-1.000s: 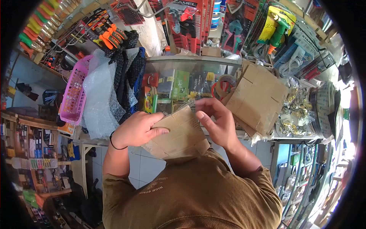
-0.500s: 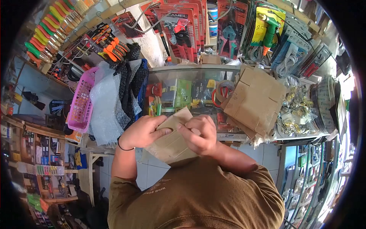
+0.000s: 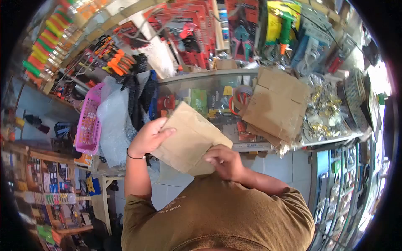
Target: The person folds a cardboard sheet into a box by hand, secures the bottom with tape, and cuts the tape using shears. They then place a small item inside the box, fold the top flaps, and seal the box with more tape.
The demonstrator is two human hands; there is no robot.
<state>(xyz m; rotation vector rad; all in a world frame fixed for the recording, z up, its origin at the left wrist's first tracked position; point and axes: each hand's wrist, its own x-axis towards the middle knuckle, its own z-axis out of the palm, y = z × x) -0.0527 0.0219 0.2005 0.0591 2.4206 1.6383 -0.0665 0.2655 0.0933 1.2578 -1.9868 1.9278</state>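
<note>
A flat tan piece of cardboard (image 3: 190, 136) is held in front of my chest, tilted, with creases across its face and a ragged edge on its upper right. My left hand (image 3: 150, 137) grips its left edge, thumb lying on the face and fingers behind. At the lower right edge, my right hand (image 3: 226, 162) has its fingers curled in against the cardboard; part of their grip is hidden. Beyond the cardboard lies the glass display counter (image 3: 201, 79), with boxed goods showing through the glass.
On the counter's right lie stacked cardboard sheets (image 3: 276, 104), tape rolls (image 3: 240, 98) and bagged brass-coloured hardware (image 3: 324, 108). To the left are bubble wrap (image 3: 113, 119) and a pink basket (image 3: 88, 121). Packaged tools (image 3: 188, 35) hang along the back. Stocked shelves (image 3: 50, 184) stand at the left.
My hands have moved apart; the right slid down from the upper edge to the lower right. The cardboard has turned, showing more of its face. The view has shifted slightly.
</note>
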